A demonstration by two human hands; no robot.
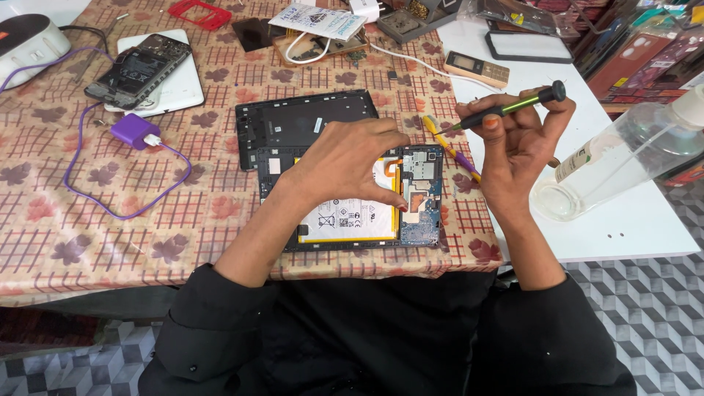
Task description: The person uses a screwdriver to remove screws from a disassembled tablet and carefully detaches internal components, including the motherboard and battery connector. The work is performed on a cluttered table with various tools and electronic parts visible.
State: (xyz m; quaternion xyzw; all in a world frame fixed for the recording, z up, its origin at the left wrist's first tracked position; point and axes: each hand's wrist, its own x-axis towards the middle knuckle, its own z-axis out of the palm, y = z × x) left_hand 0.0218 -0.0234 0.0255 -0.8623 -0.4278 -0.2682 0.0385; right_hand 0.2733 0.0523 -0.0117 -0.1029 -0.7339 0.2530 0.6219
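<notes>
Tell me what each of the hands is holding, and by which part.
Right hand holds a green-and-black screwdriver by its handle. Left hand grips nothing; its fingertips rest on the opened tablet.

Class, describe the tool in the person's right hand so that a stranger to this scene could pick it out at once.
Start at the opened tablet on the patterned tablecloth. Above its right edge, the right hand is raised, holding a slim screwdriver. Its green shaft and black round cap distinguish it from the yellow and purple tool lying on the cloth below.
</notes>
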